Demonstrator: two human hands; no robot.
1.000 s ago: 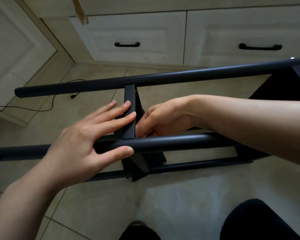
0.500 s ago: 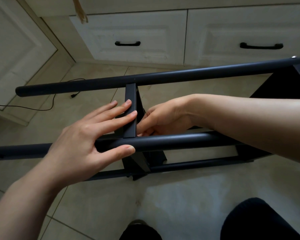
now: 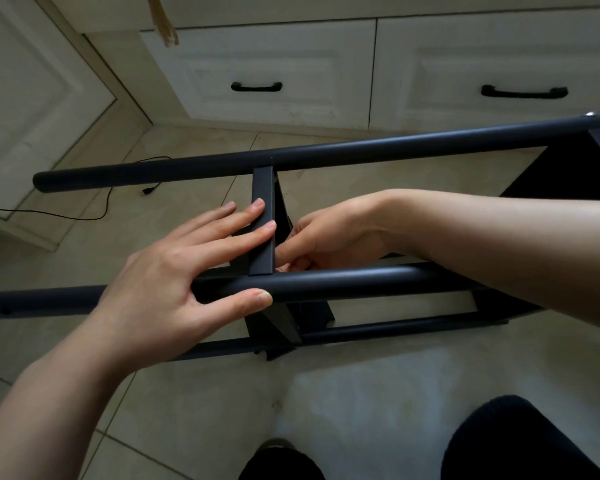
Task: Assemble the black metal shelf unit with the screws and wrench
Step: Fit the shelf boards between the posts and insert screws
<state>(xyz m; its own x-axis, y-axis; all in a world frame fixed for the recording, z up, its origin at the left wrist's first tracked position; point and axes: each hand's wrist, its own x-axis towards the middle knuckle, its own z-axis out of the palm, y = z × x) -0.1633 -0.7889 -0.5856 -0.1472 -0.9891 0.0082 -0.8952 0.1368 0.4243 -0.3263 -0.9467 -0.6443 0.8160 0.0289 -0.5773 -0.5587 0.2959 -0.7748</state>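
Black metal shelf frame (image 3: 326,157) on its side on the tiled floor (image 3: 361,393), in front of white drawers (image 3: 274,71), two long round tubes across the view with a flat crossbar (image 3: 262,220) between them. Rigid painted steel by the look of it: stiff, smooth, probably a little slick, likely light enough to shift with one hand, so best steadied at a joint and not mid-tube. Left hand (image 3: 174,271) spread flat, straight fingers pressing the crossbar, thumb under the near tube (image 3: 361,282). Right hand (image 3: 326,237) tucked just behind the crossbar, fingers curled toward the joint, perhaps round a screw or wrench, though whatever is pinched stays hidden, so grip impossible to tell. Thin black cable (image 3: 84,216) on the floor at left. Against the frame half a second back, almost nothing different: same hand placements, same frame position, only a slight shift of view.
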